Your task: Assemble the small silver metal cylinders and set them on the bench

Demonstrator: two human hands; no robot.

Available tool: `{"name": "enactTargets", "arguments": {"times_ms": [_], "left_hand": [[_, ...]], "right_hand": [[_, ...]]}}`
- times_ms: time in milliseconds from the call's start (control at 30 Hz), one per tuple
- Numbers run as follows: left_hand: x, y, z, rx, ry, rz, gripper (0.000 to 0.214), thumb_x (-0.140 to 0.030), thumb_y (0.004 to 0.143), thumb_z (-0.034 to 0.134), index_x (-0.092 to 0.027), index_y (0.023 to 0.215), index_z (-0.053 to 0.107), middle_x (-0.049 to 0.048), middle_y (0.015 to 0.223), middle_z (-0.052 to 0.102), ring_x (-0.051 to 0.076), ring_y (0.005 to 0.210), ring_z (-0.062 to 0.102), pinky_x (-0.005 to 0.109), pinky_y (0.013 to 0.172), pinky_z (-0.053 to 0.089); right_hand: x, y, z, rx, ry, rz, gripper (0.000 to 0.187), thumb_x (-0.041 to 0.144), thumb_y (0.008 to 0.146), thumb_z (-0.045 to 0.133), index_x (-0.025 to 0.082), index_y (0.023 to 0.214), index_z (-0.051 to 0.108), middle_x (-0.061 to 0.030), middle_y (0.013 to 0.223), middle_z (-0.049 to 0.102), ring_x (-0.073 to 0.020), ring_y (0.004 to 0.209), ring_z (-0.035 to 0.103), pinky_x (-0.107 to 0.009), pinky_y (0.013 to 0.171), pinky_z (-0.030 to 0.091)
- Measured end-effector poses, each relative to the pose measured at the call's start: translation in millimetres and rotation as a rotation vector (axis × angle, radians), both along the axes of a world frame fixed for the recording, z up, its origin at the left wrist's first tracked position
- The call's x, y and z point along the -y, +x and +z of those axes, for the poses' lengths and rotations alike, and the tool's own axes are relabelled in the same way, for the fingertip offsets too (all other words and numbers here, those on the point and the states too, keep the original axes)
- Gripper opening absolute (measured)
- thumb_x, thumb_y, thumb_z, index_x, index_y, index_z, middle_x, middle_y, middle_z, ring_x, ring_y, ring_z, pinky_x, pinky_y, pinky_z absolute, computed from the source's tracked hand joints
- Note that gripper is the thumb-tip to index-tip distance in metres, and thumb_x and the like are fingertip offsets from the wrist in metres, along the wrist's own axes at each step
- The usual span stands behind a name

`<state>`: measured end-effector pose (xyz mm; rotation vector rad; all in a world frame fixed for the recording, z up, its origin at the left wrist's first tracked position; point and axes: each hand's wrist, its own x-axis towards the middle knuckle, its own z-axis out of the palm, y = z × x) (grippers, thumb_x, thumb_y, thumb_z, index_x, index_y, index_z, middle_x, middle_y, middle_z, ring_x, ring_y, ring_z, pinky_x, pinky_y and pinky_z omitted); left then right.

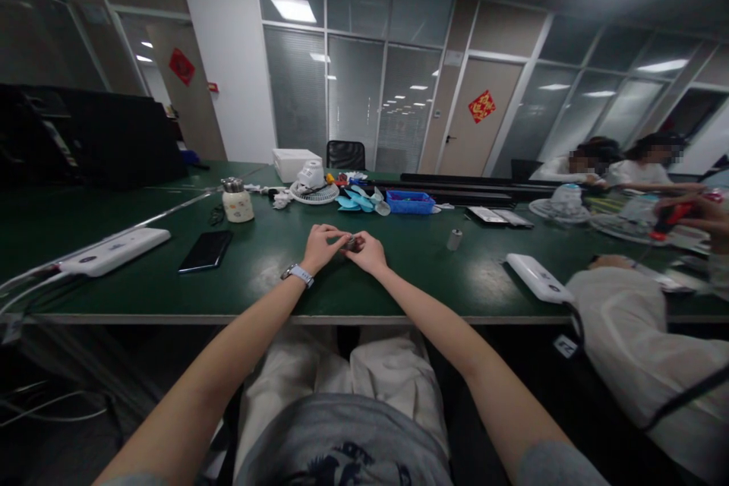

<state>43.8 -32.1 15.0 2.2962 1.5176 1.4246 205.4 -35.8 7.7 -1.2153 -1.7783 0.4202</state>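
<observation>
My left hand (324,246) and my right hand (369,252) meet above the green table, fingers closed around a small metallic part (351,243). Fingers cover most of that part, so its exact kind does not show. A watch with a light strap (298,274) is on my left wrist. To the right of my hands, a small silver cylinder (454,239) stands upright on the table. A dark phone (206,251) lies to the left of them.
Beyond my hands are blue fan blades (358,200), a white fan grille (314,193) and a blue bin (410,202). A patterned jar (237,201) and a white power bank (117,250) sit left. Another power bank (538,278) lies right, beside a co-worker's sleeve (618,296).
</observation>
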Motion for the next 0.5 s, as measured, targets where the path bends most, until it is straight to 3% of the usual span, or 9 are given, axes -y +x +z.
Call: {"name": "enactTargets", "arguments": {"times_ms": [167, 333, 500], "left_hand": [[4.2, 3.4, 5.1, 0.002, -0.038, 0.028, 0.033, -0.048, 0.085, 0.054, -0.024, 0.096, 0.074, 0.0054, 0.101, 0.068, 0.021, 0.100, 0.053, 0.034, 0.092, 0.039], [-2.4, -4.1, 2.2, 0.106, -0.012, 0.195, 0.038, -0.049, 0.088, 0.047, -0.023, 0.098, 0.074, 0.0061, 0.103, 0.070, 0.022, 0.101, 0.055, 0.035, 0.092, 0.039], [-12.2, -16.9, -9.5, 0.035, -0.334, 0.392, 0.036, -0.055, 0.077, 0.061, -0.027, 0.091, 0.077, 0.0100, 0.095, 0.071, 0.033, 0.105, 0.052, 0.043, 0.086, 0.041]], "right_hand": [[-0.8, -0.8, -1.9, 0.029, 0.026, 0.015, 0.033, 0.039, 0.064, 0.077, 0.026, 0.090, 0.061, 0.0028, 0.082, 0.070, -0.0155, 0.075, 0.067, -0.026, 0.068, 0.051], [-2.1, 2.2, -3.0, 0.038, 0.014, -0.007, 0.038, 0.043, 0.063, 0.077, 0.024, 0.091, 0.061, 0.0017, 0.083, 0.069, -0.0157, 0.072, 0.066, -0.027, 0.067, 0.051], [-2.3, 2.3, -6.8, 0.014, 0.001, 0.001, 0.040, 0.046, 0.062, 0.077, 0.023, 0.090, 0.061, 0.0006, 0.082, 0.069, -0.0152, 0.070, 0.066, -0.026, 0.065, 0.050]]}}
